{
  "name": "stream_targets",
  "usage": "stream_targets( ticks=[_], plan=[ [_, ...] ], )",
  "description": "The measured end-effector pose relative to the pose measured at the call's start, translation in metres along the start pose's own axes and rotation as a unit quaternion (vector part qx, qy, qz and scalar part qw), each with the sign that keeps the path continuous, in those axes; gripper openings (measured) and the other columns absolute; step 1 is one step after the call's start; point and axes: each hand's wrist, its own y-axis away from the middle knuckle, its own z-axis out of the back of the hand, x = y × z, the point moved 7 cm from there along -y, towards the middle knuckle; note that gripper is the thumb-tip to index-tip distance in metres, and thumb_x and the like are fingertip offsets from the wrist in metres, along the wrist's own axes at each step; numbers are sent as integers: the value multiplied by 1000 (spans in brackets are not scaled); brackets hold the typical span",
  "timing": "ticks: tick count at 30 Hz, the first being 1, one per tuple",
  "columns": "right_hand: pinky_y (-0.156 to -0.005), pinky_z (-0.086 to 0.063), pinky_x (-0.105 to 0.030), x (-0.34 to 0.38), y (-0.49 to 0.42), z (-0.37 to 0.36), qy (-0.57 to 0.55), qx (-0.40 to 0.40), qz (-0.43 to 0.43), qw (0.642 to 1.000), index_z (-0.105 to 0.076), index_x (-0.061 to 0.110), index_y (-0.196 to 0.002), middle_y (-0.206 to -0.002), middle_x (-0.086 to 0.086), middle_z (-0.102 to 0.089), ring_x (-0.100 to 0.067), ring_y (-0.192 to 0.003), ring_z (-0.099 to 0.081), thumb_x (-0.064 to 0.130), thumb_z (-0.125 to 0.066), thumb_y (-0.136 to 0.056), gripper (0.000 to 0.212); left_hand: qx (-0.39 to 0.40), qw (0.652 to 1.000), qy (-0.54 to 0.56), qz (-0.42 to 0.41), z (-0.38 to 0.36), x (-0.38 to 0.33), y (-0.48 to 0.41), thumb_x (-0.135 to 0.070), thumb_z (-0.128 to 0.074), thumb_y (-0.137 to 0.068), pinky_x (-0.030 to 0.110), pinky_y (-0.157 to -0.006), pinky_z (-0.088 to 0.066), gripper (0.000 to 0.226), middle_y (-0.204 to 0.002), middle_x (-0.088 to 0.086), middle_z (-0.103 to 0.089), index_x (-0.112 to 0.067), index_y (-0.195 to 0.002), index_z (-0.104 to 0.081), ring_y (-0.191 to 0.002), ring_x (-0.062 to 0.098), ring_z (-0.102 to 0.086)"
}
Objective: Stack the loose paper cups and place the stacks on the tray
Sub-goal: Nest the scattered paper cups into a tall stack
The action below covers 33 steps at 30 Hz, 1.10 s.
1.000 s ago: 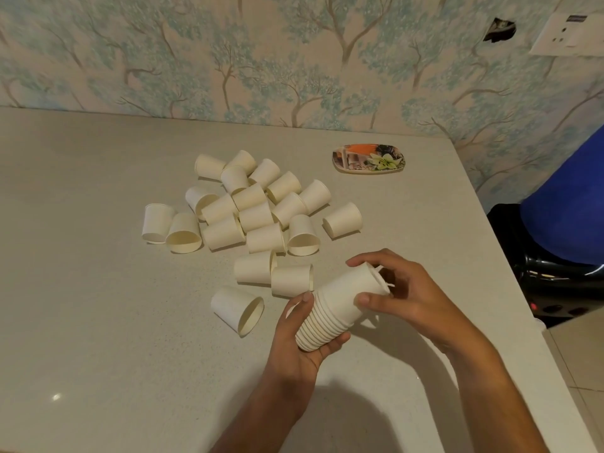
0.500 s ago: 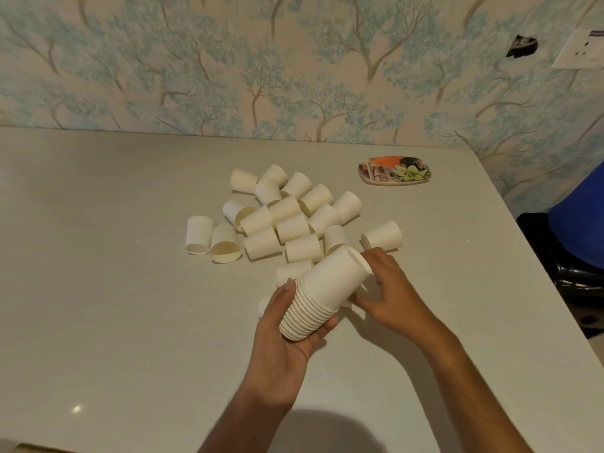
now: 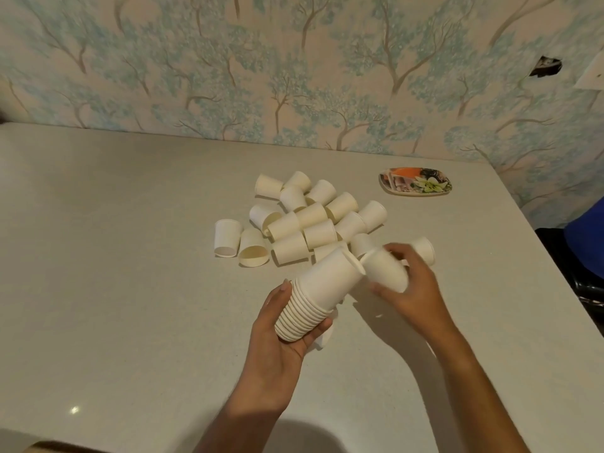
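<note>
My left hand point(image 3: 277, 335) grips a stack of white paper cups point(image 3: 317, 295), tilted with its open end up and to the right. My right hand point(image 3: 415, 286) holds a single paper cup point(image 3: 387, 271) just right of the stack's mouth, its base toward the stack. Several loose paper cups point(image 3: 313, 220) lie on their sides in a pile on the table behind the hands. One more cup point(image 3: 425, 248) lies beyond my right hand. The small patterned tray point(image 3: 415, 185) sits at the back right, with no cups on it.
The pale table point(image 3: 114, 256) runs to a wallpapered wall at the back. Its right edge drops off near a dark and blue object point(image 3: 581, 256). A cup point(image 3: 322, 338) lies partly hidden under my left hand.
My right hand reached to the pile, picked up a single cup and now holds it at the stack's mouth. My left hand kept the stack. The camera view shifted.
</note>
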Motion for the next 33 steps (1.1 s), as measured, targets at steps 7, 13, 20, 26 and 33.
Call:
stream_targets(
  ticks=[7, 13, 20, 26, 33],
  plan=[
    [-91, -64, -50, 45, 4, -9, -540, -104, -92, 830, -63, 18, -138, -120, -12, -69, -40, -115, -72, 42, -95, -79, 71, 4, 1000, 0, 17, 10, -3, -1, -40, -87, -78, 43, -74, -70, 65, -121, 25, -81, -4, -131, -73, -100, 38, -84],
    [-97, -62, -37, 87, 17, -51, -486, -101, -71, 865, -47, 26, -155, -131, -3, -74, -23, -119, -72, 64, -85, -83, 89, 21, 999, -35, 20, 11, -5, -6, -49, -113, -41, 42, -78, -70, 78, -124, 23, -81, -11, -105, -89, -98, 35, -84],
    [-96, -59, -26, 98, 41, -100, -370, 10, -64, 927, -36, 38, -157, -136, 9, -67, -12, -124, -68, 49, -73, -92, 76, 15, 1000, -20, 7, 17, -15, -6, -47, -113, -47, 43, -77, -69, 87, -128, 28, -77, -5, -117, -84, -102, 36, -82],
    [-99, -59, -28, 89, 44, -97, -286, 38, -43, 957, -43, 40, -150, -141, 17, -62, -13, -130, -65, 68, -46, -99, 58, 2, 1000, 12, -10, 32, -28, -7, -42, -105, -66, 43, -75, -68, 56, -122, 27, -79, -7, -107, -88, -99, 37, -82],
    [-80, -55, -30, 65, 43, -80, 46, -22, 10, 999, -61, 34, -117, -114, 15, -66, -8, -106, -63, 60, -65, -93, 36, -19, 997, 58, -40, 48, -46, -13, -37, -79, -91, 44, -74, -69, 32, -121, 23, -80, -11, -107, -89, -102, 39, -82]
  ],
)
